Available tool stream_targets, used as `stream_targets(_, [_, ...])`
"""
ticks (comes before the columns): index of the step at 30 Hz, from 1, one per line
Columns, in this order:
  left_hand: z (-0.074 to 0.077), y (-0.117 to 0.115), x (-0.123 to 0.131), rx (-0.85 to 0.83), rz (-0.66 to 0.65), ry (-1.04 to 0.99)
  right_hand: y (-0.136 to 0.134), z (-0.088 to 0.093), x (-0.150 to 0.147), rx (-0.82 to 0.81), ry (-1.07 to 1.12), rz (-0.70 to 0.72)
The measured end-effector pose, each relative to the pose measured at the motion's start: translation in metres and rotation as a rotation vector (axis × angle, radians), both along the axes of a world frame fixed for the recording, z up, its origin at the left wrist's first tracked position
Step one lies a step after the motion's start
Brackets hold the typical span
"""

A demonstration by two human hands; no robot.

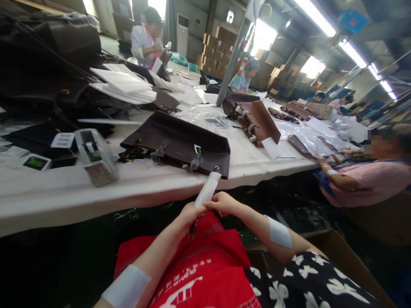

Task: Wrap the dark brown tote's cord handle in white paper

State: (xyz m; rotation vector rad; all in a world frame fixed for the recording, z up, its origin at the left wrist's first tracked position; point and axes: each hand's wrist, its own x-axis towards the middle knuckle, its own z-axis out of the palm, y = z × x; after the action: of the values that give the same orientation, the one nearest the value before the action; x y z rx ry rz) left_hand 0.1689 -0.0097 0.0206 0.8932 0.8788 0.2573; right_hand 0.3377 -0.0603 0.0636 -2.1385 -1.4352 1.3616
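A dark brown handbag [180,141] lies on its side near the table's front edge, with clear film around its metal fittings and a small tag on its face. From its near right corner runs a strap in a white wrap [208,189]. My left hand [190,214] is closed around the near end of that wrap, and a dark end with metal tips [192,232] hangs below the hand. My right hand [225,202] pinches the wrap's edge right beside it. Its fingertips are partly hidden.
On the white-covered table [135,192] stands a tape dispenser [96,158], left of the handbag. Dark bags [48,60] pile up at the left, near white foam sheets [125,83]. A brown bag [258,119] lies further right. A co-worker in pink [372,182] works at the right.
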Motion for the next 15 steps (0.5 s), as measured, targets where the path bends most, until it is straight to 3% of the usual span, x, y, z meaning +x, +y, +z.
stream_targets(3, [-0.001, 0.006, -0.004, -0.136, 0.013, -0.070, -0.015, -0.008, 0.011, 0.016, 0.209, -0.005])
stream_targets(8, [0.003, 0.016, -0.011, -0.449, -0.038, -0.185, -0.043, -0.038, 0.025, 0.179, 0.576, -0.205])
stream_targets(15, [0.008, 0.022, -0.009, -0.702, 0.013, -0.262, -0.045, -0.086, 0.025, 0.216, 0.729, -0.320])
